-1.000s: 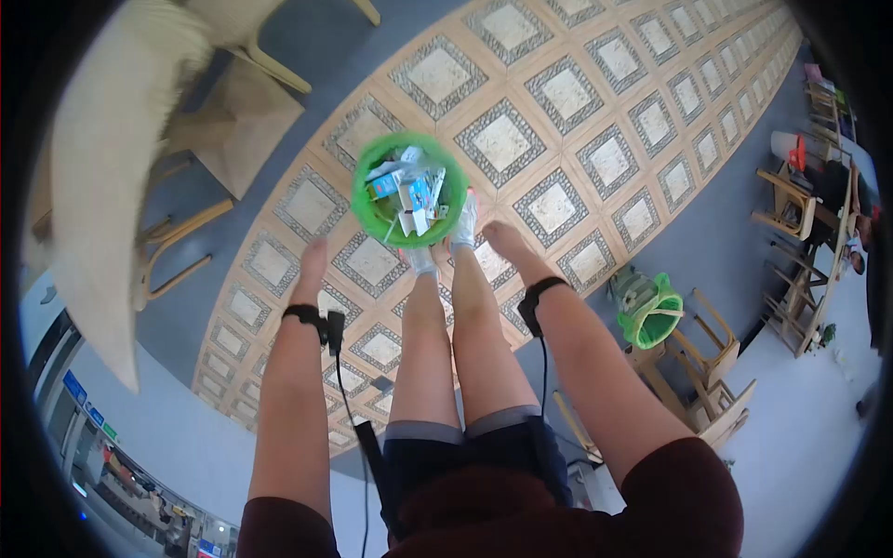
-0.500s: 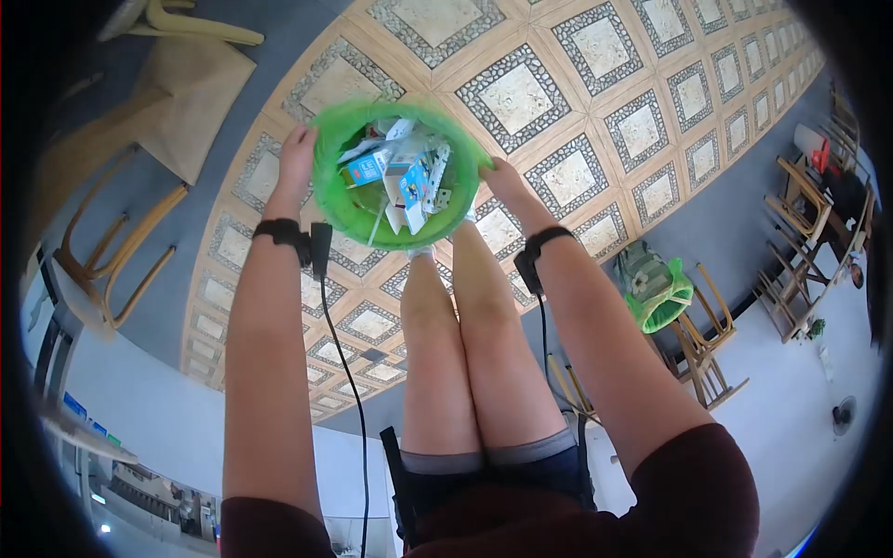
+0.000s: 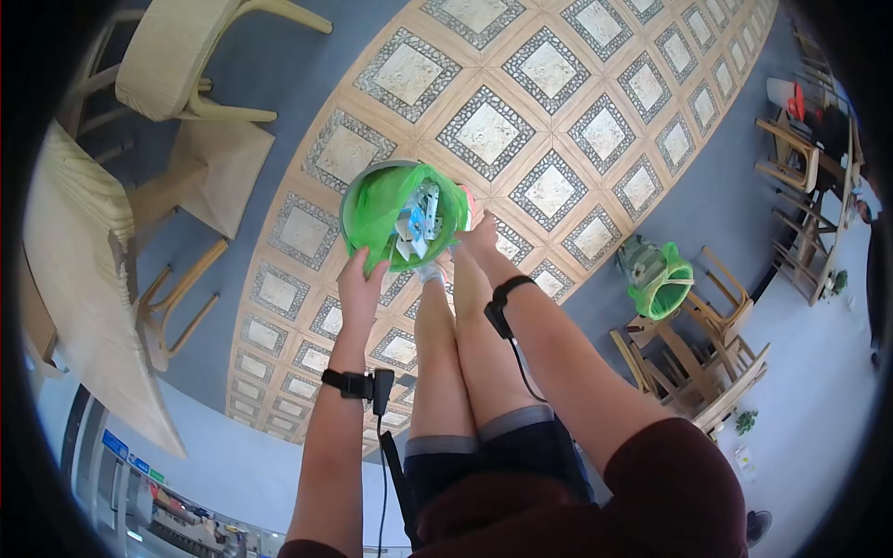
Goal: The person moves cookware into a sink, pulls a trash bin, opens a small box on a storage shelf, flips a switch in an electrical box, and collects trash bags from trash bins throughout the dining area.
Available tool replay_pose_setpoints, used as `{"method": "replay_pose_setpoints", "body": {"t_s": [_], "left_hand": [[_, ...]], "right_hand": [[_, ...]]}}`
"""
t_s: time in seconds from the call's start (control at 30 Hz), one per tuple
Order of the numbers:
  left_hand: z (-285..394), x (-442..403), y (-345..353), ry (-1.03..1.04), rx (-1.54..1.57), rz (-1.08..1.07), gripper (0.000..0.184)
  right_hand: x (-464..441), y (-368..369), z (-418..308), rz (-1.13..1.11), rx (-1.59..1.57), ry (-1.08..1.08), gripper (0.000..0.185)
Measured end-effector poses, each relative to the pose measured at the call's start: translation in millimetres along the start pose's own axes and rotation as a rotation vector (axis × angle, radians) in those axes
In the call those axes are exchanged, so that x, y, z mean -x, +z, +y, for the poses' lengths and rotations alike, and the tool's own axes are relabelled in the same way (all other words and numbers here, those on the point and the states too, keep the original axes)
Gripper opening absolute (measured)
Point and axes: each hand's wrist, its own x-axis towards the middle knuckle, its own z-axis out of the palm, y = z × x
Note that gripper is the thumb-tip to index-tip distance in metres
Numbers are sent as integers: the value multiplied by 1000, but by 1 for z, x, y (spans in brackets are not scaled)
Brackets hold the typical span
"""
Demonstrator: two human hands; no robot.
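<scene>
A round bin, its grey rim (image 3: 350, 197) bare on the left, stands before my legs on the tiled floor. Inside it is a thin green plastic bag (image 3: 379, 206), whose left side has folded inward over part of the contents. Crumpled blue and white cartons (image 3: 417, 226) show through the bag's opening. My left hand (image 3: 361, 281) is closed on the bag's near-left edge. On the right, my right hand (image 3: 480, 234) pinches the bag's edge with its fingertips. Both wrists wear black bands with cables.
Wooden chairs (image 3: 181, 298) and tables (image 3: 88, 270) stand to the left. At right, another bin lined with a green bag (image 3: 662, 284) sits beside wooden chairs (image 3: 721, 288). More chairs and a red-and-white container (image 3: 787, 96) are farther right.
The bag's left side has come off the rim and folded inward. My left hand has moved toward my body and right; my right hand has come slightly nearer my body.
</scene>
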Motion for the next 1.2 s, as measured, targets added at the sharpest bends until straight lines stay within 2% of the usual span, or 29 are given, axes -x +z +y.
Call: {"method": "replay_pose_setpoints", "body": {"t_s": [0.07,0.1,0.17,0.2,0.27,0.3,0.37,0.4,0.5,0.6,0.67,0.7,0.73,0.8,0.87,0.9,0.93,1.03,1.1,1.13,1.17,1.2], "left_hand": [[0,12,-9,86,-74,29,23],[1,15,-14,130,-111,44,22],[4,21,-24,92,120,99,23],[2,26,-27,66,235,124,24],[-23,36,-26,-166,530,14,28],[-27,38,-25,-274,680,-36,30],[-32,41,-21,-318,689,-45,33],[-34,43,-18,-341,694,-49,34],[-57,36,-11,-84,167,-206,27],[-71,42,-13,30,-441,53,22],[-55,47,-31,184,-540,181,17],[-43,52,-42,263,-590,243,14],[-33,60,-50,38,-269,97,14],[-12,75,-66,-395,369,-207,14],[17,96,-80,-480,753,-248,17],[37,104,-84,-527,943,-276,19],[72,114,-83,-586,957,-216,24],[109,129,-97,-533,867,-251,25],[114,136,-111,-382,773,-101,23],[124,145,-118,-285,743,-31,21],[142,155,-127,-356,701,67,21],[157,169,-133,-371,809,109,20]], "right_hand": [[-24,11,4,-41,227,-30,81],[-42,22,14,-177,143,-66,81],[-66,39,36,-451,-25,-139,80],[-61,40,38,-379,-122,-105,73],[-43,35,38,-234,-311,-31,60],[-34,34,38,-243,-396,70,53],[-15,28,37,-254,-572,258,39],[-9,21,39,-398,-717,294,30],[0,17,36,-639,-781,363,35],[36,33,34,-444,-629,-311,35],[104,-24,-22,-506,-257,-303,35],[129,-27,-28,-565,-466,-350,37],[155,-30,-31,-619,-679,-399,40],[217,-80,-66,-480,-158,-375,34],[262,-107,-83,-499,-352,-490,27],[277,-104,-83,-447,-387,-650,28],[294,-99,-83,-390,-420,-807,31],[335,-103,-76,-385,-362,-980,28],[336,-126,-58,-382,-287,-1128,28],[331,-145,-45,-431,-382,-1077,27],[322,-165,-31,-475,-483,-1031,27],[310,-185,-19,-518,-586,-995,27]]}}
